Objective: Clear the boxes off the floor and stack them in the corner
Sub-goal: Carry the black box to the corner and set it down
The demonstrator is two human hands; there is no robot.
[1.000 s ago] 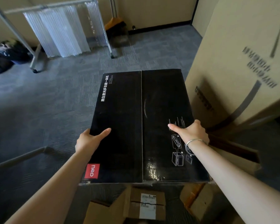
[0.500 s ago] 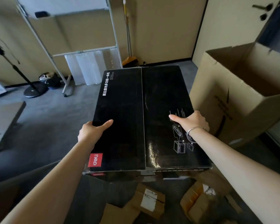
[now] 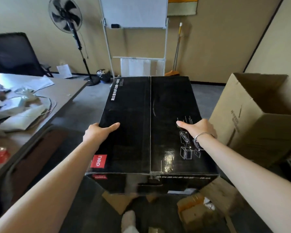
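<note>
Head view. A large glossy black cardboard box with white print is held off the grey carpet, left hand grasping its left edge, right hand its right edge, thumbs flat on top. An open brown cardboard carton stands just right; small brown boxes lie below.

Looks like a small office or back room. There's a whiteboard on a stand against the beige wall, a pedestal fan, a black desk chair behind a grey table covered in what's probably paperwork, grey carpet, and cardboard boxes scattered around.
</note>
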